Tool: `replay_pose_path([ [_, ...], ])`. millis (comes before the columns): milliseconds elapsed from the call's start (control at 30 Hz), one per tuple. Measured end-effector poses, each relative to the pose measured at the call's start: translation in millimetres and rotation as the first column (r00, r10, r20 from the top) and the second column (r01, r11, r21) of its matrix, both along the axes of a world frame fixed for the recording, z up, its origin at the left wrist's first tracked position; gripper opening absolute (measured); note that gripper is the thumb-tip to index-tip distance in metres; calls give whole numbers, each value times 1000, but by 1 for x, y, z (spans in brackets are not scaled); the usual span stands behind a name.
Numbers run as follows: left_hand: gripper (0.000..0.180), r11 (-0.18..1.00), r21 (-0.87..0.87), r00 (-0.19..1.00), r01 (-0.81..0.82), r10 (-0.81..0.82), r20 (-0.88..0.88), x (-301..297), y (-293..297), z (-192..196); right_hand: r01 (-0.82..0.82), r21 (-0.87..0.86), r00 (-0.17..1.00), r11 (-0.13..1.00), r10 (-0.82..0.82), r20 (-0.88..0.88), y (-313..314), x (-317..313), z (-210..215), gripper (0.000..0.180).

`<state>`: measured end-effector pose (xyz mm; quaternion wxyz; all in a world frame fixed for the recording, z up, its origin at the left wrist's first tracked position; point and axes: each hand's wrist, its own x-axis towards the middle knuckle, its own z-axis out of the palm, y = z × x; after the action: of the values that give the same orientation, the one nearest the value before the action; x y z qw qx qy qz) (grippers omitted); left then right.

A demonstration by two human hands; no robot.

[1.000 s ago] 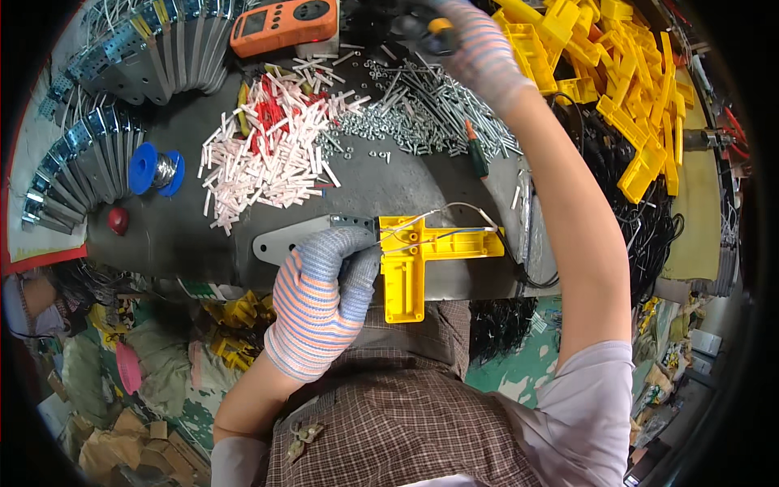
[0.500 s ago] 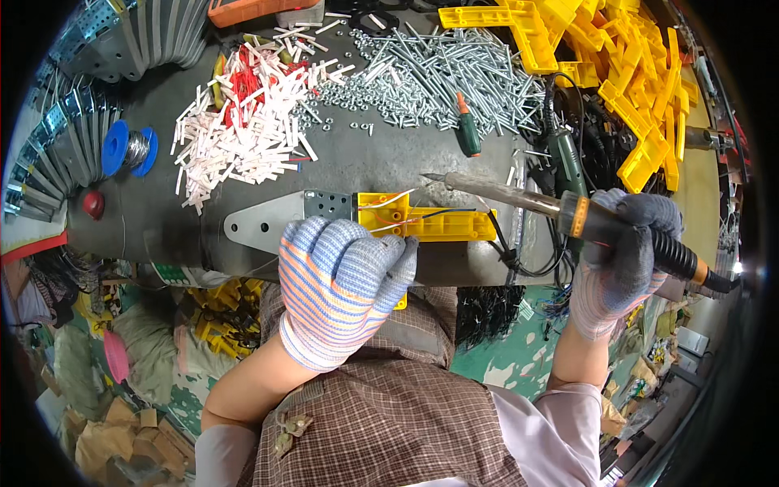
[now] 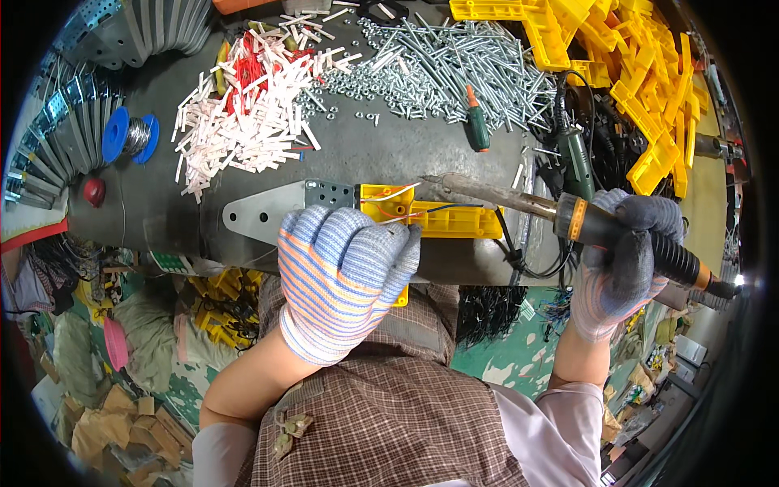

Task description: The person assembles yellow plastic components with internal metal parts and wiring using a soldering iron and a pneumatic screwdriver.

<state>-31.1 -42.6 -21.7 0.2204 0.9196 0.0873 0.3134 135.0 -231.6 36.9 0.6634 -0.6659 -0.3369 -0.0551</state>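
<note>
Wearing a knitted glove (image 3: 320, 284) on the left hand (image 3: 345, 276), ringed in blue, orange and white, turning bluer along the fingers (image 3: 357, 256) and paler at the cuff (image 3: 307, 345). Over on the right hand (image 3: 621, 264), sporting a matching striped glove (image 3: 600, 304), but darkened to charcoal grey across thumb (image 3: 637, 264) and fingers! Bare along both forearms (image 3: 251, 381), then into loose, pale lilac-grey sleeves (image 3: 560, 426). And down the front, dressed in a brown apron-like garment (image 3: 381, 426), checked all over with fine pale lines, trimmed toward the left with a small tan-green knot (image 3: 290, 434), crumpled in shape.
</note>
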Motion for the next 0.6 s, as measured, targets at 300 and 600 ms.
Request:
replay_pose_path([
  [300, 25, 1000, -14, 1000, -10, 10, 18, 6, -4, -4, 15, -31, 999, 999, -16, -35, -3, -3, 2, 27],
  [600, 25, 1000, -13, 1000, -16, 17, 26, 7, -4, -6, -1, -27, 999, 1000, 0, -41, 1, -4, 4, 28],
])
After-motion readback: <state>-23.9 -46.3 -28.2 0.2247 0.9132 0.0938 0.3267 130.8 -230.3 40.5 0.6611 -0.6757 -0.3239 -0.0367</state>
